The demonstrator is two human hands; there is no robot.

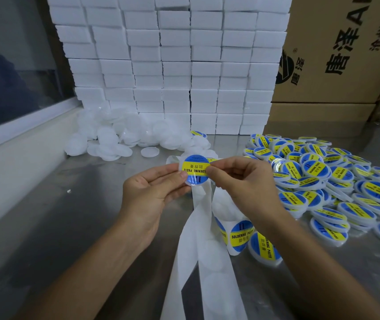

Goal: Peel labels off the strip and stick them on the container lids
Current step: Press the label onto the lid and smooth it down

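Observation:
A round lid carrying a blue and yellow "SOLDERING PASTE" label [194, 169] is held above the steel table between both hands. My left hand [152, 190] grips its left edge with thumb and fingers. My right hand [242, 181] pinches its right edge, thumb on the label. A white backing strip [196, 245] hangs from under the hands toward me, with labels [239, 235] still on a part lying to the right. One labelled lid [265, 249] lies beside the strip.
A pile of labelled lids [327, 181] covers the table's right side. Plain white lids [120, 139] are heaped at the back left. Stacked white boxes [184, 65] form a wall behind, with cardboard cartons [336, 54] at the right. A window ledge [11, 144] runs along the left.

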